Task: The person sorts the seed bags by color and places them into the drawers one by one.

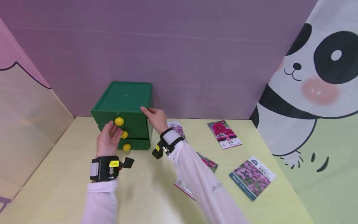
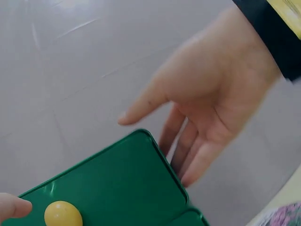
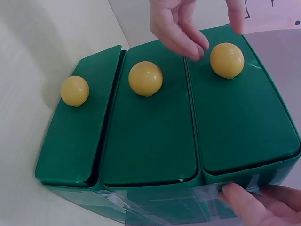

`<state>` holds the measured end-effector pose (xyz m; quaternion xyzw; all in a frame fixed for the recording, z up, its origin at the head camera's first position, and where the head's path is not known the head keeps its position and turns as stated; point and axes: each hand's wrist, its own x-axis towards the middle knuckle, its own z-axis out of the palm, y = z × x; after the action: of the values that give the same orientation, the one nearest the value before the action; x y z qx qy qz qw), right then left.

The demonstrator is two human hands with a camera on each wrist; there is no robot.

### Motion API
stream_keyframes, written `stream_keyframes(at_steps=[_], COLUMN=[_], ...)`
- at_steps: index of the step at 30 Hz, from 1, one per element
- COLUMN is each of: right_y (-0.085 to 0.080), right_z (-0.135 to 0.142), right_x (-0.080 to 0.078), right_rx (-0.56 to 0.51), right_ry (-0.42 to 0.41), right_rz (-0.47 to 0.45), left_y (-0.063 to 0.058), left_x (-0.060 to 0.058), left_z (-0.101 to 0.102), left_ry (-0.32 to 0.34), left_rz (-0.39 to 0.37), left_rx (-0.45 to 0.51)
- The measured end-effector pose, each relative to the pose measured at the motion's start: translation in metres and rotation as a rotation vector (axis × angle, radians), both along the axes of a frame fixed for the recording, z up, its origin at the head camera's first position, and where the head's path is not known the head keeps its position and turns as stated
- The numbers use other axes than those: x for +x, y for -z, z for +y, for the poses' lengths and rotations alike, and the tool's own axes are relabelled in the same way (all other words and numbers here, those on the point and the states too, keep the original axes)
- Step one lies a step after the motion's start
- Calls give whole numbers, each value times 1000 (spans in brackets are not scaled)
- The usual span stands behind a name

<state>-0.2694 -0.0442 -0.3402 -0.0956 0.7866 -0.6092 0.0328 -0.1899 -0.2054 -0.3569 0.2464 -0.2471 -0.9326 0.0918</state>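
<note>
A green three-drawer box (image 1: 124,96) stands at the back left, a round yellow knob on each drawer. My left hand (image 1: 108,140) is raised at its front, fingers loosely bent beside the top knob (image 1: 119,121). In the right wrist view, that knob (image 3: 227,60) sits near the spread thumb and fingertips of the left hand (image 3: 176,21), with a visible gap. My right hand (image 1: 156,119) is at the upper right front corner. The left wrist view has the right hand (image 2: 202,103) with its thumb extended and fingers against the box's side.
Several flower-picture packets lie to the right: a red-flower one (image 1: 224,134), a purple-flower one (image 1: 253,177), and others partly hidden by my right arm. A purple backdrop (image 1: 195,71) rises behind the table (image 1: 139,193); a panda-printed sheet (image 1: 302,93) hangs at right.
</note>
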Motion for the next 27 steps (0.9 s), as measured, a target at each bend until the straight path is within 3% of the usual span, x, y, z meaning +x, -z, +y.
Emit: stream_keyframes(at_steps=[7, 19, 27], right_y=[1, 1, 2], right_z=[1, 2, 2], right_x=[0, -1, -2], right_rx=[-12, -26, -43], right_ry=[25, 14, 8], right_rz=[-8, -17, -28], left_y=[-2, -6, -8], left_x=[-5, -9, -9], left_z=[-4, -3, 0], left_ry=[72, 73, 50], left_rz=[-9, 3, 29], left_rx=[200, 311, 332])
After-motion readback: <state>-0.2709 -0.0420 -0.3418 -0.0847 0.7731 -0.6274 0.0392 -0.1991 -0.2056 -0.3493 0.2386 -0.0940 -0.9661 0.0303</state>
